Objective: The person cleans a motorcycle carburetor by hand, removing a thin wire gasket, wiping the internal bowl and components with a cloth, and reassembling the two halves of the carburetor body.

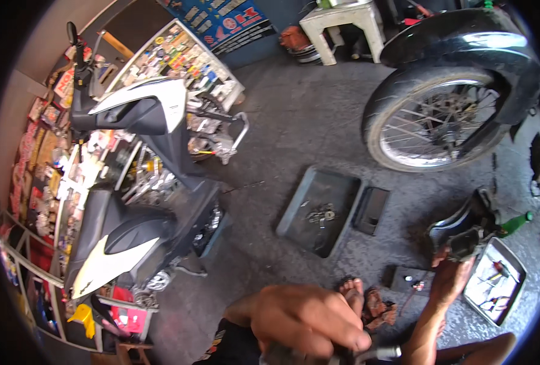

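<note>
My left hand (pixel 309 316) is close up at the lower middle, fingers curled round something dark and mostly hidden. A shiny metal tube end (pixel 385 353) shows beside its fingertips. Lower right, my right hand (pixel 452 277) reaches down with fingers closed on a dark grey hollow part (pixel 464 243). Behind that part lies a curved black piece (pixel 461 213), and a green bottle (pixel 516 225) lies beside it. Below the right hand is a flat dark box (pixel 407 280) with small bits and a thin reddish wire on it.
A grey tray (pixel 288 210) with small metal parts lies mid-floor, a small black tray (pixel 373 210) beside it. A light-lined tray (pixel 507 255) holds tools at right. A scooter (pixel 142 115) stands left by display shelves, a motorcycle wheel (pixel 373 121) upper right, a white stool (pixel 343 18) behind.
</note>
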